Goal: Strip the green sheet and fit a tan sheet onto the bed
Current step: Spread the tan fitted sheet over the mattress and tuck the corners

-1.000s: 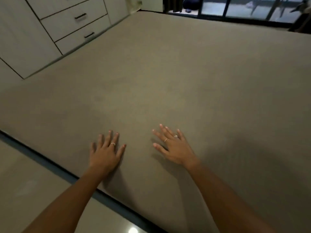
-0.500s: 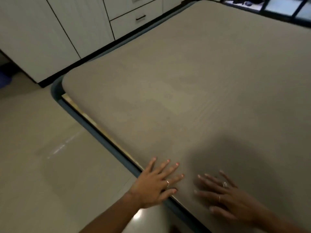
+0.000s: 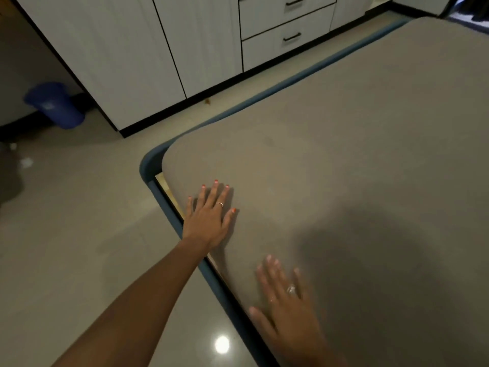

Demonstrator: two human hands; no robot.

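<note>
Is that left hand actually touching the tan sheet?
Touching. The head view shows the left hand lying flat, fingers straight, on the tan sheet near the bed's corner, no gap visible beneath it.

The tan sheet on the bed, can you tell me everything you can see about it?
The tan sheet is plain, smooth cloth stretched flat over the mattress, wrapping its rounded near corner. It looks tight, with hardly any wrinkles. A blue bed frame borders it. The left hand lies flat on it near the corner, and the right hand, slightly blurred, lies flat by the near edge. A shadow darkens its lower right part.
</note>
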